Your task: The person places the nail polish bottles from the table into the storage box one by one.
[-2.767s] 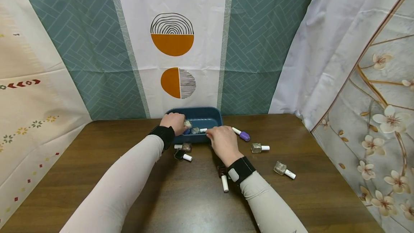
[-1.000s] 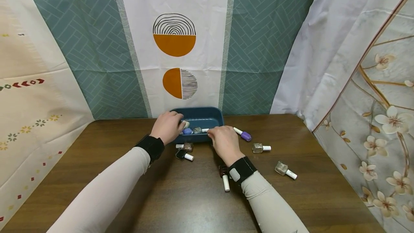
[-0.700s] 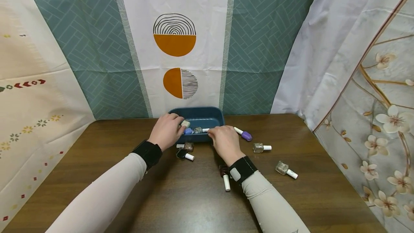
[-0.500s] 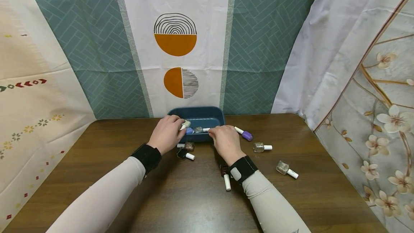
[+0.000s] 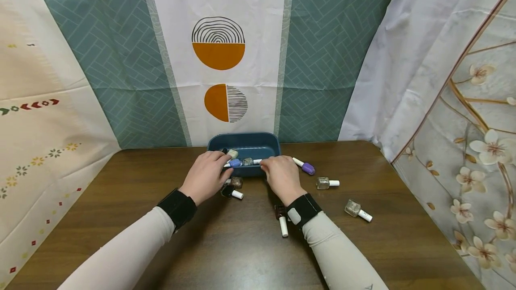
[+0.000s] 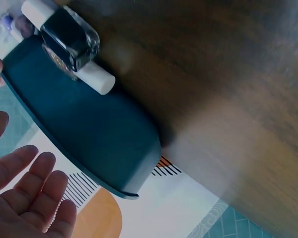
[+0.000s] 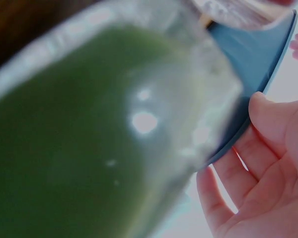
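Drawn back from the bin, the left hand had shifted towards the person and hid the bin's near left corner in the head view. That move had uncovered a small dark piece at the bin's left end. In the left wrist view the left hand's fingers were loosely bent and held nothing, so it seemed to have finished with what lay at that end and to be free. Meanwhile the right hand had kept its place, pinching the bin's near wall towards the right end, which probably steadied it.

Inside the bin, towards its left end, lay a cream bottle and a lavender bottle; a glittery bottle lay along the near wall, its white cap pointing right.

Just in front of the bin, on the table, were a brown bottle and a black bottle. Nearer the person than these was a dark red bottle. Beside the bin's right end lay a purple bottle, with two clear bottles farther right. With bottles both in and out of the bin, the work looked only part done.
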Action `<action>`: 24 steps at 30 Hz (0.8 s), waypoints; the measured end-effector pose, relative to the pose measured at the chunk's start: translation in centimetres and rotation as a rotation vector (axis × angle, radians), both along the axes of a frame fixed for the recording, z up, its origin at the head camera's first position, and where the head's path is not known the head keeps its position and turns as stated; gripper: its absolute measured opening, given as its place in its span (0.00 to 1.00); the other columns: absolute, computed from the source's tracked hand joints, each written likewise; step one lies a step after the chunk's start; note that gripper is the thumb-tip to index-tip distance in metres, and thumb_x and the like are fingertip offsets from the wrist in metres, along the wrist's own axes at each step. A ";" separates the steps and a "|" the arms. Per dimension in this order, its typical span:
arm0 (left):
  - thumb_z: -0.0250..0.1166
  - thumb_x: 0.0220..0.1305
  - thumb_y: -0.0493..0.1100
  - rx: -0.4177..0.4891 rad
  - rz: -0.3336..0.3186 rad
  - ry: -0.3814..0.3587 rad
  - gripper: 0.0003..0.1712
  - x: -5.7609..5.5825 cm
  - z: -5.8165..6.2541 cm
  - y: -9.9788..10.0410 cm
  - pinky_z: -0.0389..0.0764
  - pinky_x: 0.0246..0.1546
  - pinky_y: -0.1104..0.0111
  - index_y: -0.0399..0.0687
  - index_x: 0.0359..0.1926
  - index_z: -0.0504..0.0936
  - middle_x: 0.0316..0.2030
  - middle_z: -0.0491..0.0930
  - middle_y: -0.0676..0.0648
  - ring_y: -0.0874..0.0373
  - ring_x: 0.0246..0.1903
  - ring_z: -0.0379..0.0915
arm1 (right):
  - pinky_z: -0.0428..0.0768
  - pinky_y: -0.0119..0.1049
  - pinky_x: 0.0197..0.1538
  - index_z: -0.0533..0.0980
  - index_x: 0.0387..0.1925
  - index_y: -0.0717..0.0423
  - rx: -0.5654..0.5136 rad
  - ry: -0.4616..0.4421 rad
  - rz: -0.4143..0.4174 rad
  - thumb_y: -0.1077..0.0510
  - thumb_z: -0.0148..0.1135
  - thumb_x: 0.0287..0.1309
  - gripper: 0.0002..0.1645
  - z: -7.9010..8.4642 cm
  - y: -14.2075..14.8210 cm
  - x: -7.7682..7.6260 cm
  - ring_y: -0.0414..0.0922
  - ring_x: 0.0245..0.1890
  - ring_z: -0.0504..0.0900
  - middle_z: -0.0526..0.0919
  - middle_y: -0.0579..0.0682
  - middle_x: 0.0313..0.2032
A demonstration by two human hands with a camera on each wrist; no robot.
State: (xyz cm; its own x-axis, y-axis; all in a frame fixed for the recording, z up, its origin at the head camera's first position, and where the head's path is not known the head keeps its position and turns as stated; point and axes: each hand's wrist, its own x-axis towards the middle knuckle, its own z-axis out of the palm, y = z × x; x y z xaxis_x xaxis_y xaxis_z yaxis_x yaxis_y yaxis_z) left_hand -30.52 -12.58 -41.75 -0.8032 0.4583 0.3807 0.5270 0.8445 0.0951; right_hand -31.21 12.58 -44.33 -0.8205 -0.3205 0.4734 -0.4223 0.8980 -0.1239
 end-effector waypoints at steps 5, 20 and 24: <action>0.74 0.76 0.48 0.003 -0.008 0.000 0.26 1.1 -0.2 -0.1 0.73 0.71 0.44 0.38 0.67 0.84 0.60 0.85 0.38 0.39 0.63 0.78 | 0.81 0.52 0.64 0.93 0.49 0.47 0.003 0.003 -0.002 0.56 0.72 0.76 0.07 0.1 0.0 0.0 0.50 0.45 0.91 0.93 0.47 0.42; 0.76 0.74 0.49 -0.021 -0.058 0.064 0.23 3.1 -1.2 -0.4 0.75 0.68 0.44 0.41 0.63 0.87 0.58 0.86 0.42 0.42 0.61 0.79 | 0.80 0.52 0.65 0.93 0.49 0.47 0.010 0.004 -0.001 0.56 0.71 0.76 0.08 0.1 0.0 0.1 0.50 0.46 0.91 0.93 0.46 0.42; 0.77 0.73 0.48 -0.028 -0.076 0.074 0.22 3.6 -1.7 -0.4 0.78 0.64 0.44 0.41 0.60 0.88 0.56 0.87 0.42 0.43 0.58 0.81 | 0.80 0.52 0.65 0.93 0.49 0.47 0.009 -0.001 -0.002 0.56 0.71 0.76 0.08 0.1 0.0 0.1 0.49 0.46 0.91 0.93 0.46 0.42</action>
